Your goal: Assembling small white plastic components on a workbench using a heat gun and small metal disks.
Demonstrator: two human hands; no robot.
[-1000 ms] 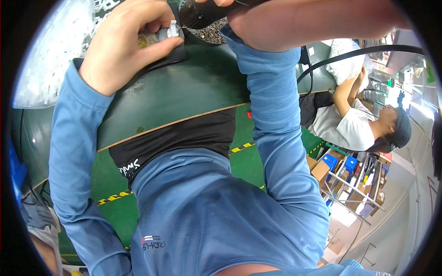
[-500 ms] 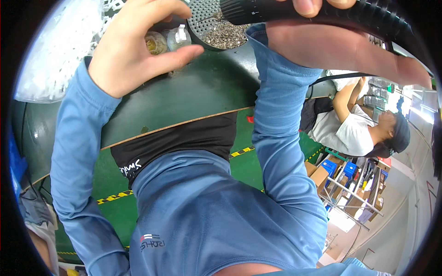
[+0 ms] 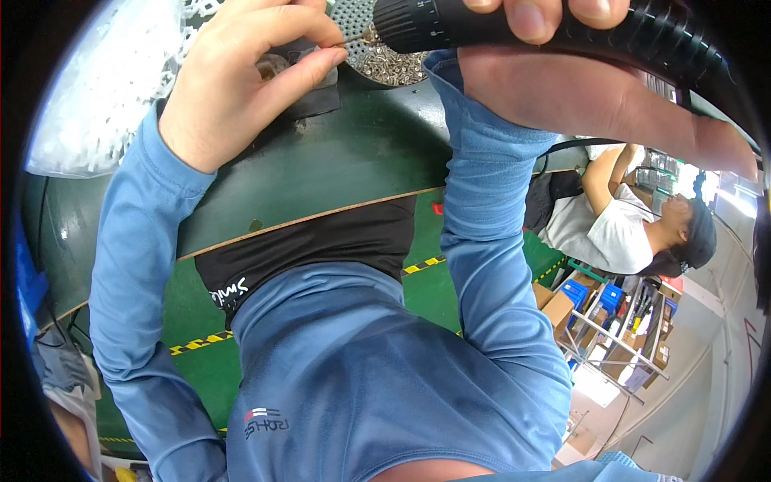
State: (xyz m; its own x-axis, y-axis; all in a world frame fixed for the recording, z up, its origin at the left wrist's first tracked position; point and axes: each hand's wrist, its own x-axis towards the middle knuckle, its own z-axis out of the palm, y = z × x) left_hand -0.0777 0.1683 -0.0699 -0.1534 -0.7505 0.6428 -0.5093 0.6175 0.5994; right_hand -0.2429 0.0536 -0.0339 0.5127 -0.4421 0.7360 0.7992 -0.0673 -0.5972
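My right hand (image 3: 578, 88) is wrapped round a black electric screwdriver (image 3: 482, 26) that lies nearly level, its nose toward the left. From the nose a thin metal bit (image 3: 359, 38) sticks out. My left hand (image 3: 233, 88) has thumb and forefinger closed at the end of that bit; whether a screw sits there too is hidden. Below the nose, many small metal screws (image 3: 393, 67) lie in a round dish with a grey perforated plate (image 3: 349, 14). Behind the left fingers, a small clear bag (image 3: 277, 64) is mostly covered.
A large clear bag of white plastic parts (image 3: 104, 104) stands left on the dark green table (image 3: 361, 136). The table's wooden front edge (image 3: 313, 215) runs before my lap. On the right, a seated person (image 3: 602, 229) and a shelf with boxes (image 3: 614, 321) show.
The spread thumb and forefinger of my left hand have come together at the bit's end. The screwdriver has shifted slightly left, and my right fingers sit lower on it.
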